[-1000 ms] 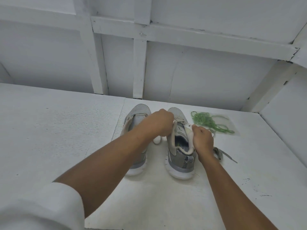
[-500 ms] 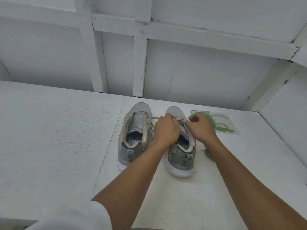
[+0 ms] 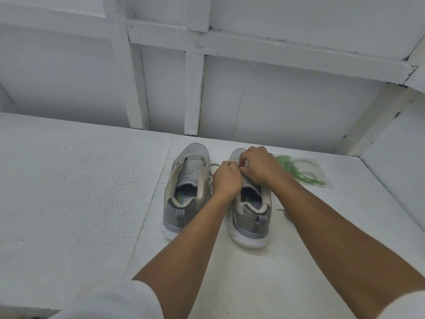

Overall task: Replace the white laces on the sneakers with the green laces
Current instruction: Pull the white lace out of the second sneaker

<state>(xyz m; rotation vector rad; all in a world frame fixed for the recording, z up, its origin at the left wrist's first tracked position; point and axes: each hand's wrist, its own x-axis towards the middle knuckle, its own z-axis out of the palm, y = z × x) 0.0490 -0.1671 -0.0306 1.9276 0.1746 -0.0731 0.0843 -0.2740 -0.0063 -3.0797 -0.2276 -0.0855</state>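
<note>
Two grey sneakers stand side by side on a white surface, heels toward me. The left sneaker (image 3: pixel 186 192) shows no lace in its eyelets. Over the tongue of the right sneaker (image 3: pixel 250 217) both my hands meet: my left hand (image 3: pixel 226 179) and my right hand (image 3: pixel 257 166) each pinch the white lace (image 3: pixel 212 168) near the lower eyelets; a loop of it trails between the shoes. A pile of green laces (image 3: pixel 296 170) lies on a clear plastic bag just right of my right hand.
A loose lace end (image 3: pixel 285 211) lies on the surface right of the right sneaker, partly under my forearm. A white wall with wooden battens (image 3: pixel 193 93) rises close behind the shoes. A seam (image 3: pixel 147 215) runs down the surface left of the shoes.
My hands have moved forward along the right sneaker, from its collar to the lower eyelets near the toe, and come together. The left arm has uncovered the left sneaker.
</note>
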